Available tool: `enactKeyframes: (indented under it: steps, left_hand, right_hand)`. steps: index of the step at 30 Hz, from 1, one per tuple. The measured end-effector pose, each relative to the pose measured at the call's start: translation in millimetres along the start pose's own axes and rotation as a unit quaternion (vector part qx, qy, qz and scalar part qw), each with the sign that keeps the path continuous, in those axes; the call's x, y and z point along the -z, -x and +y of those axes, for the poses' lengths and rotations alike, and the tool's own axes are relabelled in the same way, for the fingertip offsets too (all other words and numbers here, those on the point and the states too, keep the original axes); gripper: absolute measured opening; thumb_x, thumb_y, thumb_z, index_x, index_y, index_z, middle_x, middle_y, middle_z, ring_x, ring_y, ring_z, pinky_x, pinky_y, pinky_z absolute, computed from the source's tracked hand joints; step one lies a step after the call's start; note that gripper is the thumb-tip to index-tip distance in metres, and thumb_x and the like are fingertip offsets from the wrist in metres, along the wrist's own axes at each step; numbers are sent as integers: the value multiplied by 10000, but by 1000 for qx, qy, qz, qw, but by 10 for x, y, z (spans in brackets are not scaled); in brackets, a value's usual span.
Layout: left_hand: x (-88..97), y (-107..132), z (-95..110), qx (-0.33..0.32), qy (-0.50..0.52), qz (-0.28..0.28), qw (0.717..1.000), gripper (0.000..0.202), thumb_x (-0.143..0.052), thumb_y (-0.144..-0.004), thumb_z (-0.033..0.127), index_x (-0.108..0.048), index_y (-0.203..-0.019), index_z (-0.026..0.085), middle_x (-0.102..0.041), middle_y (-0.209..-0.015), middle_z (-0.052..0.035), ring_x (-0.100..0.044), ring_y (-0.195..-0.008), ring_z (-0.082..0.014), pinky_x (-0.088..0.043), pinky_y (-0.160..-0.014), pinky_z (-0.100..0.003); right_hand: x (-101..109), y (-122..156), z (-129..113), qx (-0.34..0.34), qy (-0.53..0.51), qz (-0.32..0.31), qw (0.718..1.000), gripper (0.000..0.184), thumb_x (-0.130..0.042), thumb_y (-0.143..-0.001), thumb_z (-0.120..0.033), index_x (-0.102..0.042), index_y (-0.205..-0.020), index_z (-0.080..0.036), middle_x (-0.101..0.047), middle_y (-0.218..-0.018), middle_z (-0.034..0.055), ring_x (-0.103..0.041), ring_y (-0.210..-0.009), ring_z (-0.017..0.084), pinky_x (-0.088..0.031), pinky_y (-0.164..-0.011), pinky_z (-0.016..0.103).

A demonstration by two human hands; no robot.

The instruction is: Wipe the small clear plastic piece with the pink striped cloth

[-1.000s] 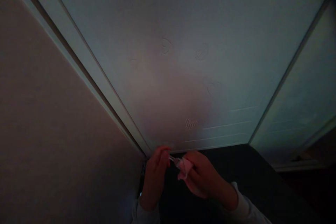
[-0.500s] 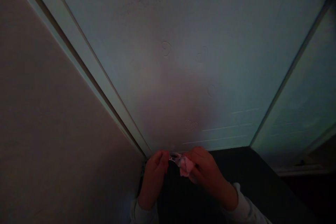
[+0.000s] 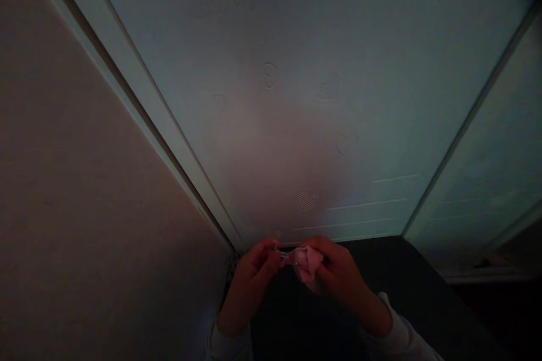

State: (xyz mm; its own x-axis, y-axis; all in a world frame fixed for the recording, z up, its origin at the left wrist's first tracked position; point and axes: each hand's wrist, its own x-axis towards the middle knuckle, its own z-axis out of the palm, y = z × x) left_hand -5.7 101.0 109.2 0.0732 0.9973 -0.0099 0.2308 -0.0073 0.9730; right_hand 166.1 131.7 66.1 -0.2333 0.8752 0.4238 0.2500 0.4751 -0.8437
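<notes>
Low in the middle of the head view, a pair of thin-framed eyeglasses point(image 3: 287, 257) spans the gap between my hands; the dim light blurs its detail. My left hand point(image 3: 258, 268) pinches one end of it between thumb and fingers. A pink cloth point(image 3: 309, 260) is bunched around the other end, and my right hand point(image 3: 334, 266) is closed on the cloth, with the part of the glasses inside it hidden. Both hands are above a dark surface.
A pale panel point(image 3: 271, 135) with raised heart shapes and lines stands directly ahead. A brownish wall or board point(image 3: 93, 197) rises close on the left. Below lies the dark flat surface point(image 3: 389, 287). Another pale panel point(image 3: 495, 169) stands to the right.
My left hand has shifted slightly right and turned, with its fingers nearer the cloth. The pink cloth and my right fingers have moved a little right and changed shape.
</notes>
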Motion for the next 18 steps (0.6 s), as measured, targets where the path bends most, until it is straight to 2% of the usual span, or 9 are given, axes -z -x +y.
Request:
enactKeyframes:
  steps: [4, 9, 18]
  left_hand:
    - [4, 24, -20, -27, -11, -22, 999, 302, -523, -773, 356, -535, -1027, 192, -561, -793, -12, -523, -729, -136, -407, -670, -239]
    - [10, 37, -61, -52, -24, -52, 997, 317, -504, -795, 308, -520, -1092, 201, -594, -1045, -77, -536, -951, -191, -385, -865, -322]
    - [15, 41, -72, -88, -48, -47, 994, 298, -507, -793, 294, -554, -1075, 209, -611, -1053, -81, -549, -923, -195, -408, -833, -325]
  right_hand:
    - [33, -4, -17, -64, -54, -37, 996, 273, -431, -628, -82, -605, -811, -184, -647, -774, 33, -571, -711, 165, -423, -647, 278]
    - [77, -25, -32, -85, -113, -61, 988, 269, -438, -617, -81, -607, -798, -188, -638, -767, 18, -565, -715, 160, -430, -660, 275]
    - [67, -27, -4, -106, -210, -72, 969, 227, -482, -640, -92, -607, -800, -193, -620, -771, 5, -555, -729, 154, -423, -670, 267]
